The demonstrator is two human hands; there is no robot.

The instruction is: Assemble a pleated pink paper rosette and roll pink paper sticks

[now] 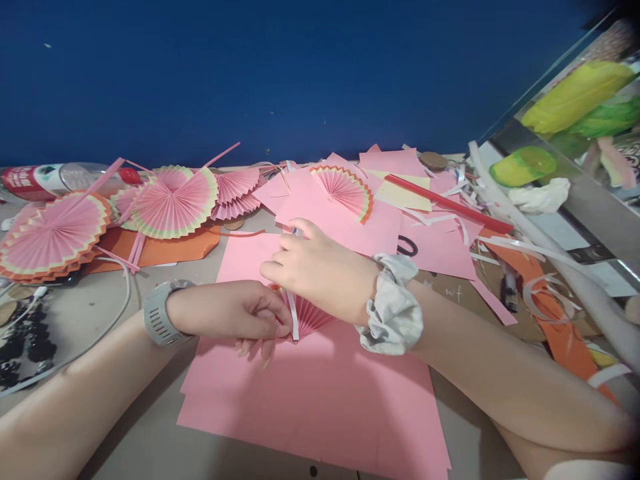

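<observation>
Head view: a pink pleated fan is resting over stacked pink sheets, between the two hands, with a white strip running down its left side. The left hand is curling its fingers, thumb and index tips closing in beside the strip's lower end; the view is not revealing whether they are gripping it. The right hand is arching over the fan, fingers half-bent; its grasp is not showing clearly. A yellow-edged fan is lying farther left.

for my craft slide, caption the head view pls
Left hand and right hand at a pleated pink fan with white strip, on pink sheets.
</observation>
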